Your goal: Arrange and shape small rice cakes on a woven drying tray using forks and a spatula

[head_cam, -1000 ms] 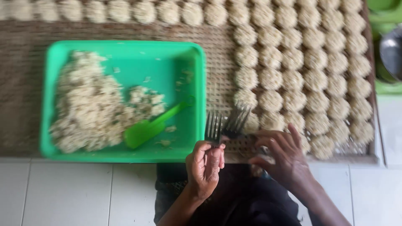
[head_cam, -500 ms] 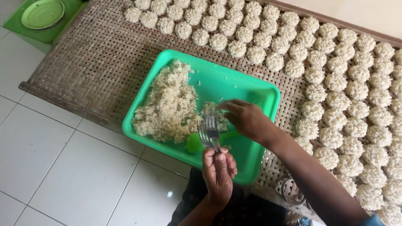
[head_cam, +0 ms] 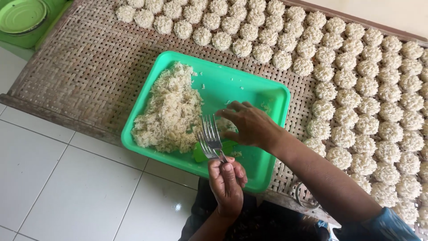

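My left hand [head_cam: 228, 182] grips the handles of two metal forks [head_cam: 210, 136], tines pointing up over a green plastic tray [head_cam: 232, 85]. A loose heap of cooked rice [head_cam: 169, 111] fills the tray's left half. My right hand [head_cam: 250, 125] reaches into the tray beside the fork tines, fingers curled on a small clump of rice. A green spatula [head_cam: 209, 151] lies in the tray under the forks, mostly hidden.
The tray rests on a woven bamboo mat [head_cam: 84, 76] set on a white tiled floor [head_cam: 62, 187]. Several round rice balls [head_cam: 370, 102] lie in rows along the mat's far and right side. A green lid on a container [head_cam: 22, 18] sits at top left.
The view has swung from over the mat's edge to an angled look at the tray. My right hand moved from beside the forks into the tray's rice; my left keeps the forks.
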